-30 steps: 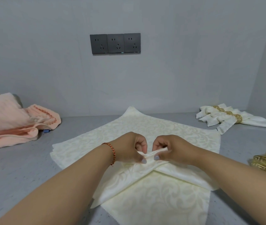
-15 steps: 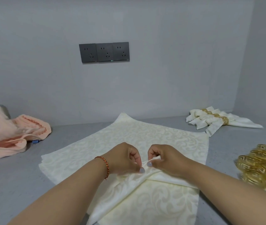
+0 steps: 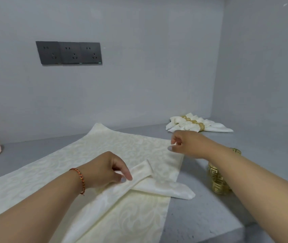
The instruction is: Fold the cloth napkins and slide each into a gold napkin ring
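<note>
Head view: left hand [image 3: 104, 170] pinches folded napkin [image 3: 150, 183]; right hand [image 3: 186, 143] loose, empty.

A cream damask napkin [image 3: 146, 179] lies folded into a narrow band, its two ends crossed over each other, one pointed end [image 3: 183, 191] jutting right past the edge of the stack of flat napkins [image 3: 122, 148] beneath it. Loose gold napkin rings [image 3: 218, 181] (fretwork pattern, partly hidden) stand clustered just right of the stack. Near the back wall, finished napkins [image 3: 197, 124] lie side by side, each through a gold ring [image 3: 201, 126].
</note>
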Demonstrator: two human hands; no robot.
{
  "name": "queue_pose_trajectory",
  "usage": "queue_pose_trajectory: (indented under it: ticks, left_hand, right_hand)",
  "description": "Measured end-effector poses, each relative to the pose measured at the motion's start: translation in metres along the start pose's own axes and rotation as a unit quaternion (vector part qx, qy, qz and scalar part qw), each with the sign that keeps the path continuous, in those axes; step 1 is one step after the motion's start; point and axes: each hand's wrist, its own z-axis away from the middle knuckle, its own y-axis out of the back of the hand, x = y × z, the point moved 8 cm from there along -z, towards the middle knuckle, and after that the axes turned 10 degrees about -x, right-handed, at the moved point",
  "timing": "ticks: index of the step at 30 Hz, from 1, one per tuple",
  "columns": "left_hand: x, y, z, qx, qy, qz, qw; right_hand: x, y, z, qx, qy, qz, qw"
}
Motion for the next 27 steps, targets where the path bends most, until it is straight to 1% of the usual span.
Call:
queue_pose_trajectory:
  ticks: [2, 4, 6, 8, 13, 18, 21, 22, 24, 27]
  left_hand:
    - [0.001, -0.002, -0.004, 0.001, -0.003, 0.005, 1.0]
    - [0.002, -0.005, -0.006, -0.003, -0.004, 0.008, 1.0]
    - [0.005, -0.008, -0.008, -0.007, -0.004, 0.016, 1.0]
    - [0.005, -0.009, -0.008, -0.007, -0.002, 0.024, 1.0]
    - [-0.002, -0.003, -0.001, 0.01, 0.01, 0.05, 0.999]
    - [-0.014, 0.012, 0.014, 0.034, 0.015, 0.086, 0.996]
    - [-0.021, 0.022, 0.022, 0.053, 0.012, 0.099, 0.994]
    - [-0.024, 0.025, 0.024, 0.059, 0.014, 0.106, 0.993]
    - [-0.032, 0.032, 0.029, 0.071, 0.021, 0.115, 0.991]
    - [-0.048, 0.042, 0.03, 0.082, 0.03, 0.121, 0.989]
  right_hand:
    - [0.039, 0.011, 0.009, -0.044, -0.091, 0.094, 0.99]
    - [0.067, 0.009, 0.017, -0.11, -0.152, 0.139, 0.972]
    - [0.085, 0.0, 0.023, -0.163, -0.186, 0.157, 0.956]
    - [0.092, -0.006, 0.023, -0.181, -0.19, 0.171, 0.95]
    - [0.089, -0.012, 0.021, -0.181, -0.172, 0.192, 0.949]
    - [0.086, -0.017, 0.02, -0.195, -0.185, 0.266, 0.926]
    - [0.085, -0.018, 0.02, -0.198, -0.189, 0.287, 0.918]
    - [0.084, -0.017, 0.019, -0.194, -0.186, 0.281, 0.921]
    - [0.075, -0.012, 0.009, -0.158, -0.173, 0.238, 0.943]
    - [0.051, 0.004, -0.013, -0.056, -0.097, 0.112, 0.987]
